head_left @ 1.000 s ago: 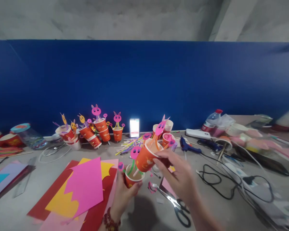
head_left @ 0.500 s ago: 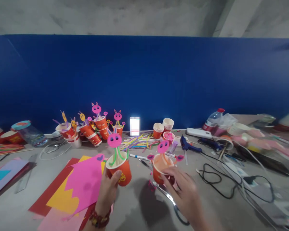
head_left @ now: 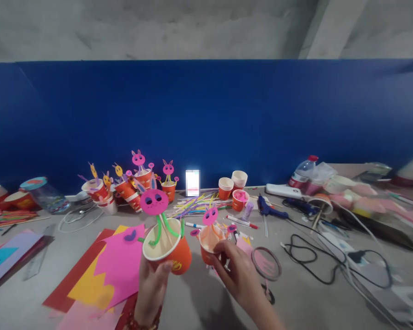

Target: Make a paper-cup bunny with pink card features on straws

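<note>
My left hand (head_left: pixel 154 284) is wrapped round an orange paper cup (head_left: pixel 181 256), which is tilted with its opening toward me. From that cup rises a pink bunny face (head_left: pixel 153 201) on green pipe-cleaner stems. My right hand (head_left: pixel 236 270) pinches the rim of a smaller-looking orange cup (head_left: pixel 206 254) just to the right. A pink face (head_left: pixel 210 215) on orange stems stands in this second cup, with pink round pieces out at both sides. The two cups are apart.
Finished-looking bunny cups (head_left: pixel 168 190) stand at the back left. Pipe cleaners (head_left: pixel 199 205) lie in the middle, beside stacked cups (head_left: pixel 226 188). Coloured paper (head_left: pixel 120 266) lies at left. A tape ring (head_left: pixel 266 263), glue gun (head_left: pixel 270 209) and black cable (head_left: pixel 306 256) are at right.
The left cup has come closer and tilted more. My right hand has moved the other cup leftward, toward it. The tape ring and a red marker behind now show.
</note>
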